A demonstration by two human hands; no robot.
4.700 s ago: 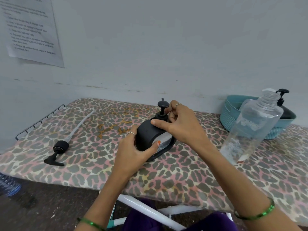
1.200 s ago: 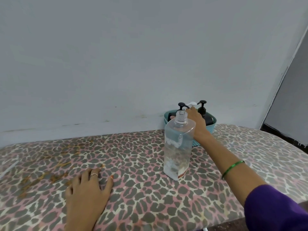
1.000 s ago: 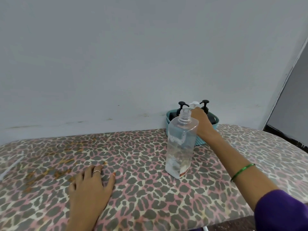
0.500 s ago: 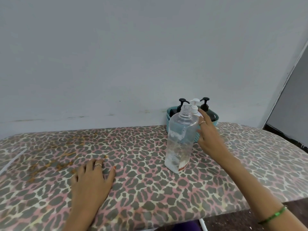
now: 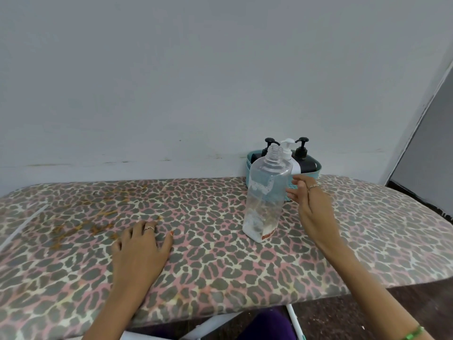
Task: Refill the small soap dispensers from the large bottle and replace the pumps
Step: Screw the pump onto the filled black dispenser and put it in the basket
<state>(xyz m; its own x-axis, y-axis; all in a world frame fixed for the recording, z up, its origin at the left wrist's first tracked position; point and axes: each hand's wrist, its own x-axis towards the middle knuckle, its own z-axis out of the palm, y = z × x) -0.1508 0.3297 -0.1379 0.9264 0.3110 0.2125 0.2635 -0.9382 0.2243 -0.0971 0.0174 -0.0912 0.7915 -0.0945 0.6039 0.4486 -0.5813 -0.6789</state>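
The large clear bottle (image 5: 266, 192) stands uncapped and nearly empty on the leopard-print board (image 5: 220, 261). My right hand (image 5: 312, 204) hovers just right of it with fingers apart, holding nothing. My left hand (image 5: 141, 249) lies flat on the board, palm down. Behind the bottle a teal basket (image 5: 316, 174) holds two black dispensers (image 5: 304, 158) with black pumps and a white dispenser (image 5: 289, 155) with a white pump. The left black dispenser (image 5: 268, 146) is mostly hidden by the bottle.
A thin white tube (image 5: 23, 227) lies at the board's left edge. Brownish stains (image 5: 98, 217) mark the board's left half. A grey wall (image 5: 220, 82) runs close behind, and a dark doorway (image 5: 431, 143) is at the right. The board's white legs (image 5: 294, 322) show below.
My right hand has drawn back from the basket and dispensers toward me, now beside the large bottle. The black dispenser I held earlier now stands in the basket. My left hand stays flat.
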